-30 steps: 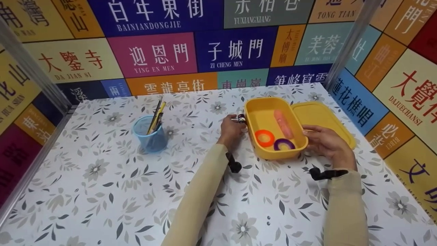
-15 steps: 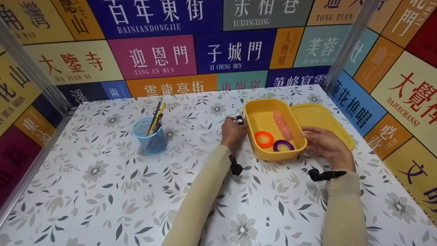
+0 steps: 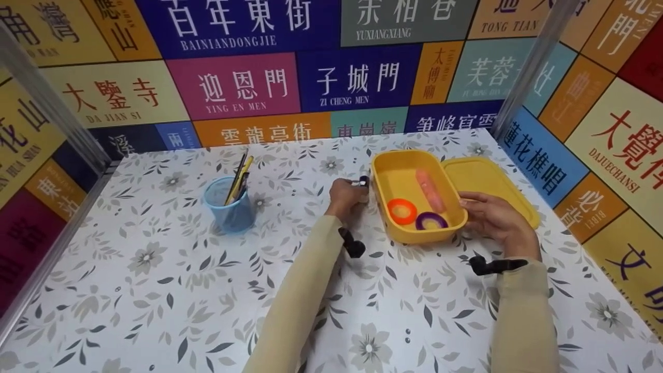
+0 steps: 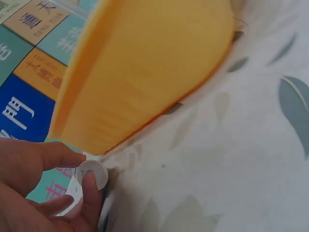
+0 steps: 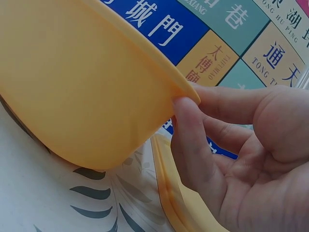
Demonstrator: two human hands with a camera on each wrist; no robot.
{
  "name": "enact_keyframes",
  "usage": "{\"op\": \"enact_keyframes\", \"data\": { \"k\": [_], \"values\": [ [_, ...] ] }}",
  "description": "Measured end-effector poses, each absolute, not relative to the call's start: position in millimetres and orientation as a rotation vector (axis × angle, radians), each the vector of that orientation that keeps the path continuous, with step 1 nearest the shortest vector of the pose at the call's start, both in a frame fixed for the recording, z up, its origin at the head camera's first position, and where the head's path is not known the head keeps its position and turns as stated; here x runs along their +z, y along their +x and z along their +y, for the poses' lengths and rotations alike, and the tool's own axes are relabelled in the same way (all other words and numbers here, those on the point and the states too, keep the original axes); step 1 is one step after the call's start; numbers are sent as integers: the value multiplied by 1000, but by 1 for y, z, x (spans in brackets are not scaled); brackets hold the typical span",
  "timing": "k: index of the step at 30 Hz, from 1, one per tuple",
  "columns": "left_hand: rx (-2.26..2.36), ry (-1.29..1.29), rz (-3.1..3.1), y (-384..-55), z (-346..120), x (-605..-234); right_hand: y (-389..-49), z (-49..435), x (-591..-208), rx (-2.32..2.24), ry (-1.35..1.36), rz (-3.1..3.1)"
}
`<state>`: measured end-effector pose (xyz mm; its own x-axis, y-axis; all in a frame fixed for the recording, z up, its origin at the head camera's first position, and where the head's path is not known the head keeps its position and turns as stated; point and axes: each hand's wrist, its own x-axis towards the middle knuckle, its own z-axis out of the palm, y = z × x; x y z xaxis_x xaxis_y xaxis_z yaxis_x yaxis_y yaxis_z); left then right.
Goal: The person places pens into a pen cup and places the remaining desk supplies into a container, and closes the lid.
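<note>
A yellow open box (image 3: 389,178) stands on the table with an orange ring (image 3: 402,220), a purple ring (image 3: 441,219) and a long pinkish translucent piece (image 3: 430,190) inside. My right hand (image 3: 494,217) pinches its rim near the right front corner, thumb outside. Just left of the box, my left hand (image 3: 347,198) holds a small dark cylinder (image 3: 364,181) between thumb and fingers. In the left wrist view the cylinder shows a pale round end (image 4: 96,170); its exact kind is unclear.
The flat yellow lid (image 3: 489,178) lies right of the box, partly behind it. A light blue mesh cup (image 3: 228,210) with several pens and brushes (image 3: 239,176) stands on the left. Printed panels (image 3: 357,77) wall in the table's back and sides.
My left hand has shifted slightly left, away from the box wall, and the small cylinder has turned in its fingers. The right hand keeps its grip on the rim.
</note>
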<state>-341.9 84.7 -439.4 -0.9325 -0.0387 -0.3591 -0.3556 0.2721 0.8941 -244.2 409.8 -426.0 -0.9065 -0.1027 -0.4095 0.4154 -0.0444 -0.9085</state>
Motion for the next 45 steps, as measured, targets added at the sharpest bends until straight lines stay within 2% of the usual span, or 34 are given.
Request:
{"op": "enact_keyframes", "data": {
  "k": [7, 23, 45],
  "values": [
    [1681, -477, 2029, -355, 74, -432, -244, 411, -426, -2048, 331, 1846],
    [2018, -344, 1495, -362, 46, -437, -245, 411, -421, -2013, 408, 1848],
    [2158, -53, 1265, -342, 78, -400, -244, 408, -422, -2010, 405, 1870]
  ]
}}
